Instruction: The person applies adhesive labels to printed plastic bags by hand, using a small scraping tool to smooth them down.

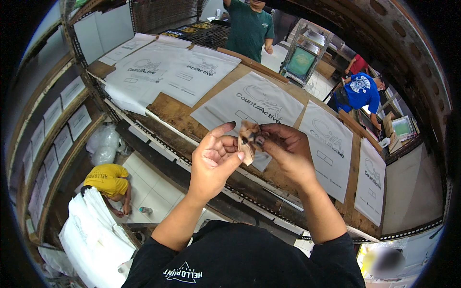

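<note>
In front of my chest, both hands hold a small folded tan scrap (247,152), smeared with black; I cannot tell whether it is cloth or tape. My left hand (214,157) pinches its left edge with the thumb, the index finger raised and its tip blackened. My right hand (289,151) grips the upper right side of the scrap, fingers bent round it and darkly stained. Beneath and beyond the hands lies a white printed bag (252,103) on the brown board (201,127), partly hidden by my fingers.
More white printed sheets lie left (192,77) and right (329,144) on the slanted board. Racks (53,120) of sheets stand left. A person in yellow (108,180) crouches lower left beside a white stack (93,235). People in green (249,31) and blue (360,91) stand beyond.
</note>
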Demonstrator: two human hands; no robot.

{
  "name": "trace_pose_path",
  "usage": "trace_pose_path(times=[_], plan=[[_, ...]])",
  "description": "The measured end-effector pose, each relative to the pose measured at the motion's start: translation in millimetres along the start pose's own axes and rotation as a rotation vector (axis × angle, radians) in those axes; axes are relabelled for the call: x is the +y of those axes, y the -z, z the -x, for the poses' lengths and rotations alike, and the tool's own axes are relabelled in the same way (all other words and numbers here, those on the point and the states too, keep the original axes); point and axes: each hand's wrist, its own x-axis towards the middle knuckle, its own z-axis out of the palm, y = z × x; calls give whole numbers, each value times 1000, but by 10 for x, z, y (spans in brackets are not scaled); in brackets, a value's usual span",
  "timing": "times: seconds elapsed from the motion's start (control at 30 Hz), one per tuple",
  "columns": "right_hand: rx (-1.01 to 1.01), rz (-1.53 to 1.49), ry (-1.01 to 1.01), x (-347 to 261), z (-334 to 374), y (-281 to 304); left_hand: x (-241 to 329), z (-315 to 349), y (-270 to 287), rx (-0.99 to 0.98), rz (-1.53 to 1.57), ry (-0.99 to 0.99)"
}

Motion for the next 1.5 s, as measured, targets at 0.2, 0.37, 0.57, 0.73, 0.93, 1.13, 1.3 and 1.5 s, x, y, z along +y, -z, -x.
trace_pose_path(times=[0.2,0.37,0.57,0.73,0.93,1.13,1.3,1.5], plan=[[-59,-487,-303,62,-22,48,27,-60,61,-6,14,44],[-23,-600,-408,17,16,-91,-19,-64,14,51,37,20],[17,-598,-404,135,25,-92,-29,-130,-16,74,-73,-120],[15,-603,-533,119,20,-126,-61,-212,61,79,-340,-219],[-81,-228,-322,118,52,-71,-35,-282,128,-10,-347,-156],[-80,-223,-420,379,5,96,-73,-340,93,47,-227,-171],[-4,-195,-421,286,53,85,-152,-179,286,265,-456,-271],[-1,-32,-322,184,112,15,65,133,22,128,-539,-11]])
